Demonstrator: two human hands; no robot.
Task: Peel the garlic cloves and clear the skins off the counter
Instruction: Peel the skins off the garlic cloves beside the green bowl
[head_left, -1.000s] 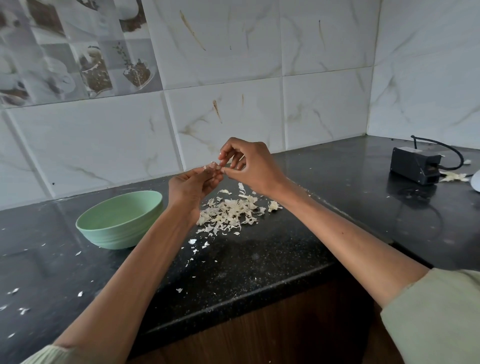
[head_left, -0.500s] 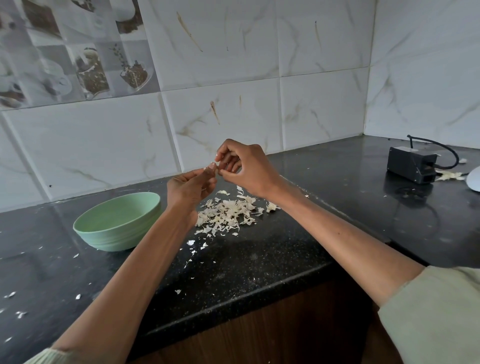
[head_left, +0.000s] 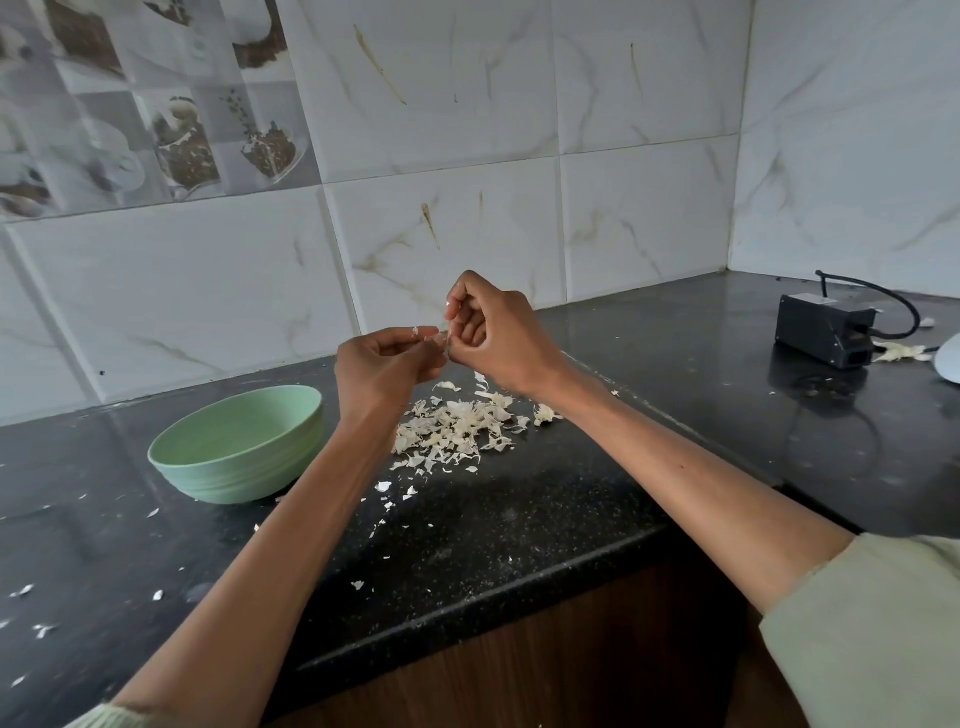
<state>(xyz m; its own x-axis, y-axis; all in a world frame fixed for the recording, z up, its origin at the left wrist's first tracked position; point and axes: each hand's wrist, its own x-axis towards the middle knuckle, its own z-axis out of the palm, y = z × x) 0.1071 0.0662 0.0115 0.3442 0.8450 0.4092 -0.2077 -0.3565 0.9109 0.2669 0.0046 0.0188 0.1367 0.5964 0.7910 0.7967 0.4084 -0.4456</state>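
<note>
Meeting fingertip to fingertip, both hands (head_left: 447, 345) pinch a garlic clove (head_left: 441, 339) above the skins (head_left: 457, 428)

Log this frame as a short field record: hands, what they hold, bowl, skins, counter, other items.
left hand: raised over the counter, fingertips pinching a small garlic clove
right hand: fingers curled, picking at the same clove
green bowl: upright on the counter, left of the hands; contents not visible
garlic skins: loose pile below the hands, stray flakes scattered toward the front and left
black counter: speckled, not yet cleared
black power adapter: far right, cable attached, a few skins beside it
</note>
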